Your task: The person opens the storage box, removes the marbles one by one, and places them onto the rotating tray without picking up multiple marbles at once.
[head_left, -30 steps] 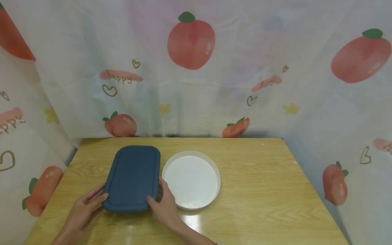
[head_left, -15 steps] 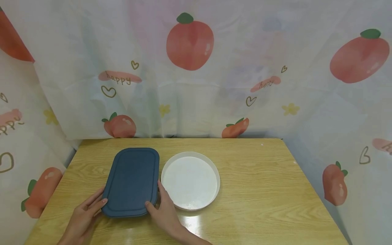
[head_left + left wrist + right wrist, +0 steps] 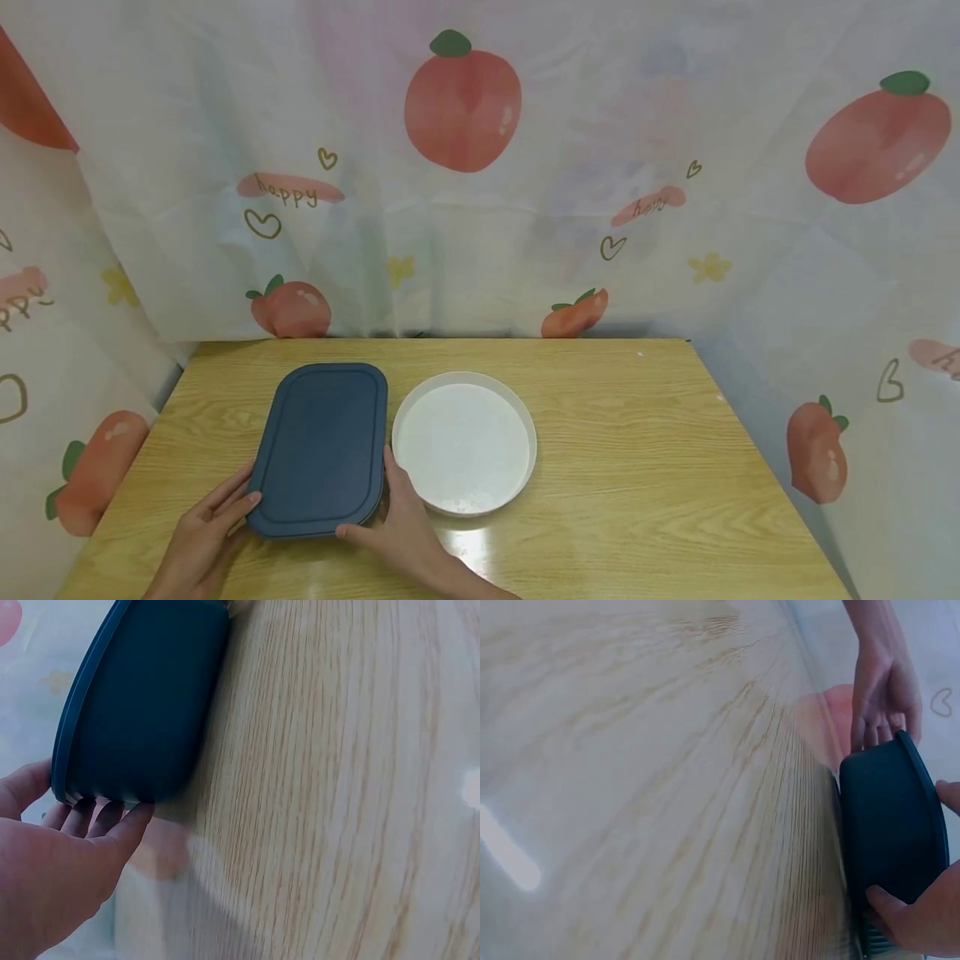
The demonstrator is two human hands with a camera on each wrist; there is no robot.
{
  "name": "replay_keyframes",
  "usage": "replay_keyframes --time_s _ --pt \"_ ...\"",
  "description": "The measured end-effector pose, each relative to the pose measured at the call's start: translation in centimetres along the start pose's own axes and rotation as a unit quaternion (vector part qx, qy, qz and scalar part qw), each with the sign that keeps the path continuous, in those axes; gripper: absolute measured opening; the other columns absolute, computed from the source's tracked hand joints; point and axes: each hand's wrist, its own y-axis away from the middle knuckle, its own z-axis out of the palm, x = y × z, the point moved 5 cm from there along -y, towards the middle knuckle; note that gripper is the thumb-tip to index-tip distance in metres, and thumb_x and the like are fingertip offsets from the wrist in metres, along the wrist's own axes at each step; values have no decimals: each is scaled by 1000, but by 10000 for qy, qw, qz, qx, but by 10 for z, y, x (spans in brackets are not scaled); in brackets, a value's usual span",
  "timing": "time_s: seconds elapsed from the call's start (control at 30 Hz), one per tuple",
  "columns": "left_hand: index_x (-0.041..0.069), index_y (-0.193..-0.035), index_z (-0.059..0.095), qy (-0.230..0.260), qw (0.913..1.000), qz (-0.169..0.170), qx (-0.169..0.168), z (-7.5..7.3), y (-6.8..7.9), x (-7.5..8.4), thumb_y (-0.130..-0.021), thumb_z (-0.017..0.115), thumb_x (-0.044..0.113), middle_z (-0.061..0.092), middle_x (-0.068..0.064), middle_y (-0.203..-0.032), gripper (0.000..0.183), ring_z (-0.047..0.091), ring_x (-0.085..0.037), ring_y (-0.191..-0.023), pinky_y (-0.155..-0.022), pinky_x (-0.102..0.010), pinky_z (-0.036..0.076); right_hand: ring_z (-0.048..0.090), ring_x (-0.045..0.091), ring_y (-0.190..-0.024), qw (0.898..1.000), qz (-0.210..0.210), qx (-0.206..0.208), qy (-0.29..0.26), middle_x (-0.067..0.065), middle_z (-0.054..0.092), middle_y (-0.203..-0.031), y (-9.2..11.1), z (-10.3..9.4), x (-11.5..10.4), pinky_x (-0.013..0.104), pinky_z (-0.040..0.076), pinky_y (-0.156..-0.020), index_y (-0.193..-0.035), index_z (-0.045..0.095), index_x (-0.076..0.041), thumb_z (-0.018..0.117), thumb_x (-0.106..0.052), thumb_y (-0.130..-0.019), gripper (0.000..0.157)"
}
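The left hand (image 3: 198,531) and right hand (image 3: 407,527) grasp the blue box (image 3: 321,450) by its two near corners, probably for balance.

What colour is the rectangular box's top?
Dark blue: the flat round-cornered top shows best in the head view.

This is a curtained-off table nook: white fabric (image 3: 495,221) printed with peaches, hearts and the word "happy" (image 3: 288,192) hangs behind and beside a wood-grain table (image 3: 622,442). Whether a home surrounds it cannot be told.
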Motion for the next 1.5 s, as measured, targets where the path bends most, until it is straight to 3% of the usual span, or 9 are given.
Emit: replay_keyframes --time_s 0.67,0.8,0.87,0.93,0.97,1.13,1.27,1.4,1.5 --pt "17 -147 21 -171 9998 94 34 0 3 -1 -79 71 38 20 -12 -149 86 50 10 -99 -90 -24 42 26 21 -132 9943 -536 -75 924 2 22 -147 2 3 7 38 30 -102 -149 3 -16 75 -53 -67 115" --pt "16 -147 21 -1010 9943 287 160 1 6 7 -79 67 45 22 -12 -148 87 41 -9 -122 -90 -21 41 25 21 -133 9951 -534 -32 829 1 21 -148 1 3 8 38 28 -103 -149 5 -15 73 -53 -70 110" --pt "16 -147 21 -1804 9816 575 238 2 10 12 -81 63 50 23 -14 -148 86 31 -23 -131 -95 -28 39 24 21 -133 9955 -564 -13 762 2 21 -149 1 3 8 39 27 -104 -148 6 -13 72 -52 -71 109" --pt "15 -147 23 -2763 9544 1058 405 5 16 20 -83 60 50 25 -18 -146 82 27 -37 -130 -96 -41 37 24 22 -133 9957 -586 -7 713 2 21 -149 0 2 8 38 27 -104 -148 6 -13 73 -50 -71 109" --pt "13 -146 27 -3261 9321 1492 505 9 19 25 -85 61 46 28 -21 -144 77 30 -41 -127 -94 -48 37 25 22 -133 9957 -609 0 693 3 21 -149 0 2 9 38 27 -104 -148 6 -12 74 -48 -71 109" --pt "10 -132 50 -4855 7871 3720 803 38 39 47 -78 72 12 48 -19 -131 58 43 -43 -116 -82 -55 41 25 21 -133 9956 -691 30 639 3 22 -148 -1 2 10 37 26 -104 -148 6 -11 76 -45 -71 109" --pt "16 -129 55 -5332 7054 4666 181 64 50 50 -73 76 12 51 -11 -130 60 48 -35 -115 -83 -51 44 25 21 -133 9945 -773 58 709 4 22 -148 -1 3 11 36 26 -104 -148 6 -11 74 -48 -71 109" --pt "22 -132 52 -5684 6487 5051 -306 81 58 46 -74 75 17 50 -8 -131 62 51 -31 -114 -80 -51 46 25 21 -133 9942 -740 58 778 4 21 -148 -1 3 11 36 27 -104 -148 6 -10 72 -52 -72 109" --pt "30 -134 48 -5905 6368 4933 -497 89 60 40 -78 73 21 48 -6 -134 62 48 -32 -117 -79 -56 44 25 21 -133 9941 -708 54 822 3 21 -149 0 3 10 37 28 -103 -148 6 -10 70 -53 -72 108"
